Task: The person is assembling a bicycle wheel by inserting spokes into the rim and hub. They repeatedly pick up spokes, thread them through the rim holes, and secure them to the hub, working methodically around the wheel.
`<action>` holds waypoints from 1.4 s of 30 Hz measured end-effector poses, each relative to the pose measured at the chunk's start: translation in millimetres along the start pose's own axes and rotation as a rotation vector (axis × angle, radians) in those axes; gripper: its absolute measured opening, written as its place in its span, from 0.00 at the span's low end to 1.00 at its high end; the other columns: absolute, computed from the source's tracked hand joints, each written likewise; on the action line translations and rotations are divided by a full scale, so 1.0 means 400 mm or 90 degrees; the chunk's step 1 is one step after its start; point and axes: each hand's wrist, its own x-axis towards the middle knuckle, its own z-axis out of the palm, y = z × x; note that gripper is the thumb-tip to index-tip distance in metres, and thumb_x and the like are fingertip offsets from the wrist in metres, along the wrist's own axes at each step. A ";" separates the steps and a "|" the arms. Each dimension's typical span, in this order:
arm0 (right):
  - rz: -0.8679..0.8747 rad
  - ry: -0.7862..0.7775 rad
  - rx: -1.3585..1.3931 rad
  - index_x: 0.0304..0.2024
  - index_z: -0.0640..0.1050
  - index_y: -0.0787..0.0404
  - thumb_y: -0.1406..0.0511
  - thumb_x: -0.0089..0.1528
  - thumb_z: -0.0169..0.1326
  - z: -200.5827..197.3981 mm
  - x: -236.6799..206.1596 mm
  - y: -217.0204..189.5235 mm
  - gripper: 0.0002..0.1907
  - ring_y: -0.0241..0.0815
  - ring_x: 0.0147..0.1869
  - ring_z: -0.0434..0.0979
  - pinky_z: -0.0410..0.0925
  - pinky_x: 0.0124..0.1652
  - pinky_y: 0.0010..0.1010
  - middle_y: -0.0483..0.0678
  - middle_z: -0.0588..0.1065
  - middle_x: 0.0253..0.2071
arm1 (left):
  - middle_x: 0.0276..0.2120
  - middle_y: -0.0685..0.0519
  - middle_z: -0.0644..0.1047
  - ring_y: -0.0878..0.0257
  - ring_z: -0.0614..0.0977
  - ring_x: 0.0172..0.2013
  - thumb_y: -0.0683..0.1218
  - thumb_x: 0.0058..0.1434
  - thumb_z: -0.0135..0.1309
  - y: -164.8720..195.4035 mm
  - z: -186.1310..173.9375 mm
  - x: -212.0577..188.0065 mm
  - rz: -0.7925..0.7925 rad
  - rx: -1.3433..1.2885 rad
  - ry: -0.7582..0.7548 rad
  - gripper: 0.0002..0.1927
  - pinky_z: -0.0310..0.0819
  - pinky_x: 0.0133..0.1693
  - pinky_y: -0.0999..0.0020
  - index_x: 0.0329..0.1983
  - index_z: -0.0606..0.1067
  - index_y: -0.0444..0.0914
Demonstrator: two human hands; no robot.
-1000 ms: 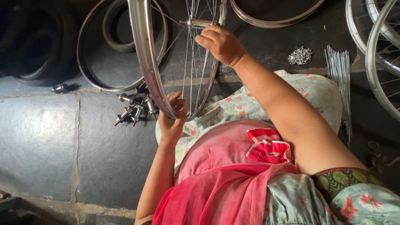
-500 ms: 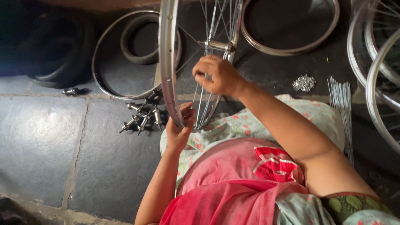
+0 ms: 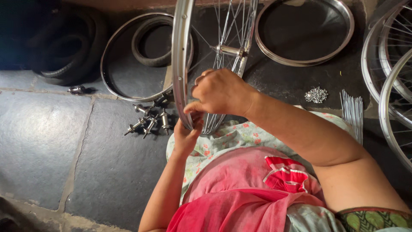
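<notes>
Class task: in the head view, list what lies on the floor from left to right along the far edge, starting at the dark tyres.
Black tyres → bare rim with a tyre inside it → spoked wheel held upright → empty rim → spoked wheels at the right edge.

The wheel rim (image 3: pixel 180 64) is bright polished metal, its thin spokes (image 3: pixel 223 25) and hub (image 3: pixel 229 50) glossy steel. Loose axles (image 3: pixel 148 120) on the stone floor (image 3: pixel 43 141) shine like chrome; the slabs are matt, rough grey. Tyres (image 3: pixel 68 47) look dull black rubber. Floral lap cloth (image 3: pixel 223 139) is soft and matt
</notes>
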 end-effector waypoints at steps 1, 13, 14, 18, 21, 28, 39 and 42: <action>0.005 0.019 0.018 0.28 0.79 0.60 0.42 0.60 0.61 0.013 -0.010 0.002 0.28 0.49 0.54 0.78 0.73 0.50 0.39 0.49 0.78 0.39 | 0.53 0.46 0.78 0.62 0.80 0.53 0.31 0.66 0.55 0.013 0.001 0.007 0.007 0.038 -0.004 0.21 0.76 0.54 0.69 0.62 0.72 0.31; -0.080 0.332 -0.016 0.54 0.76 0.64 0.71 0.61 0.54 0.209 -0.074 0.098 0.18 0.50 0.58 0.77 0.72 0.57 0.36 0.51 0.77 0.48 | 0.60 0.47 0.75 0.64 0.81 0.47 0.28 0.57 0.52 0.285 0.076 0.032 0.014 -0.068 -0.079 0.23 0.77 0.49 0.69 0.56 0.73 0.32; -0.069 0.336 -0.023 0.55 0.75 0.63 0.70 0.61 0.55 0.210 -0.066 0.098 0.18 0.49 0.58 0.77 0.72 0.57 0.36 0.51 0.77 0.49 | 0.59 0.45 0.76 0.63 0.82 0.48 0.28 0.58 0.52 0.296 0.081 0.036 0.010 -0.088 -0.091 0.21 0.78 0.52 0.68 0.55 0.74 0.32; -0.062 0.299 -0.123 0.59 0.75 0.67 0.69 0.61 0.54 0.206 -0.042 0.080 0.22 0.50 0.59 0.75 0.70 0.58 0.36 0.51 0.76 0.51 | 0.46 0.48 0.78 0.64 0.79 0.46 0.29 0.52 0.48 0.312 0.095 0.042 0.015 -0.091 -0.087 0.15 0.74 0.47 0.70 0.42 0.75 0.32; -0.044 0.353 -0.058 0.63 0.74 0.65 0.70 0.63 0.54 0.215 -0.057 0.089 0.24 0.50 0.64 0.73 0.68 0.63 0.37 0.52 0.74 0.58 | 0.38 0.50 0.73 0.64 0.73 0.39 0.28 0.49 0.48 0.310 0.090 0.043 0.068 -0.068 -0.092 0.11 0.66 0.42 0.71 0.33 0.72 0.33; 0.274 0.288 0.120 0.59 0.78 0.58 0.68 0.60 0.59 0.365 -0.303 0.347 0.23 0.55 0.63 0.73 0.67 0.59 0.42 0.52 0.74 0.60 | 0.33 0.54 0.66 0.65 0.66 0.34 0.29 0.45 0.50 0.299 0.050 0.072 0.049 -0.107 -0.129 0.12 0.59 0.37 0.71 0.26 0.66 0.37; 0.869 0.188 0.196 0.49 0.82 0.62 0.65 0.65 0.59 0.526 -0.759 0.729 0.11 0.56 0.53 0.80 0.71 0.52 0.43 0.58 0.81 0.47 | 0.39 0.50 0.68 0.64 0.69 0.35 0.28 0.45 0.50 0.315 0.052 0.115 -0.026 -0.116 -0.129 0.13 0.62 0.33 0.72 0.26 0.65 0.38; 0.721 0.294 0.270 0.50 0.81 0.63 0.66 0.63 0.60 0.550 -0.739 0.744 0.13 0.51 0.51 0.82 0.73 0.51 0.39 0.55 0.81 0.46 | 0.39 0.50 0.69 0.64 0.69 0.36 0.28 0.46 0.49 0.318 0.050 0.131 -0.018 -0.092 -0.124 0.14 0.63 0.34 0.73 0.27 0.64 0.38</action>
